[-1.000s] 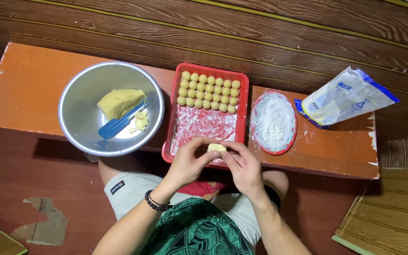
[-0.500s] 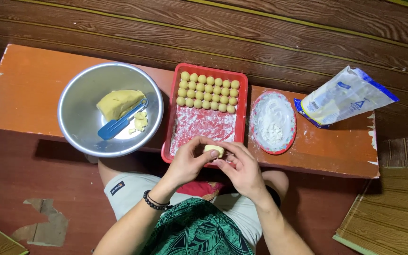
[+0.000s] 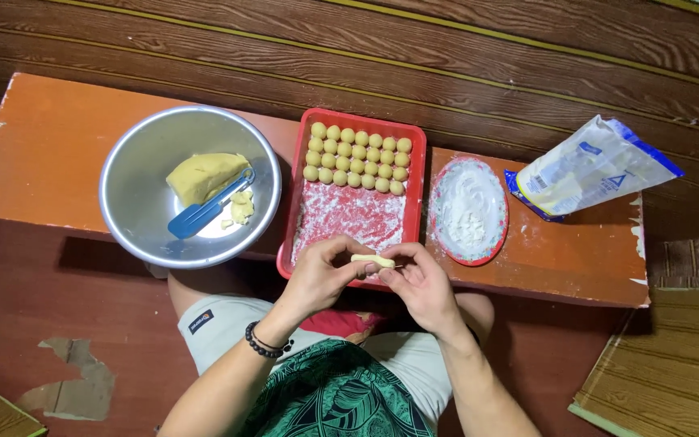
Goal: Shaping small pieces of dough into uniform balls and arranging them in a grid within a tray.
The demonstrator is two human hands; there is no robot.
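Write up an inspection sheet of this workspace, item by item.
Surface: orange low table, flour-dusted near the right end.
Job's things: small dough strip pinched between both hands; red tray with rows of dough balls at its far end, floured base.
Clutter: steel bowl holding dough lump and blue spatula; red plate of flour; flour bag lying on its side.
Grippers: left hand, right hand, over tray's near edge.
Cables: nothing seen.
Surroundings: wood-pattern floor; worn patch lower left.
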